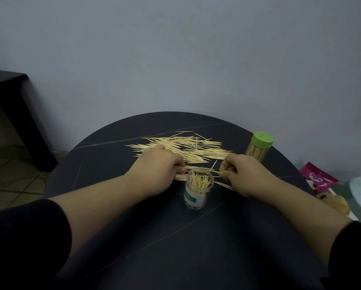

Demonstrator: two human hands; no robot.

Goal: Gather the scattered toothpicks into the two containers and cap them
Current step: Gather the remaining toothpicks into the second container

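Two containers are seen on a round dark tabletop (154, 237). One, a clear open container (196, 197) with a green label, stands upright near the middle, between the two hands, and is partly filled with toothpicks standing on end. The other, a capped container (257, 153), stands upright near the far right edge, closed by a green cap (262, 139) and seen to be filled with sticks.

Most of the scattered toothpicks (188, 147) are spread in a loose heap on the far half of the tabletop, behind the hands and well apart from the capped container. A few more are seen lying flat just beside the open container, on both sides of it.

A small bundle (202, 170) of toothpicks is held level just behind the open container's mouth. One end is pinched by the curled fingers (180, 169) of the left hand (158, 164), and the other end is pinched between the thumb and curled fingers of the right hand (246, 172). Both forearms are bare, with black sleeves (25, 237) pushed up.

A pink packet (318, 177) is seen past the right edge of the tabletop, and a dark piece of furniture (12, 97) stands at the left against the pale wall.
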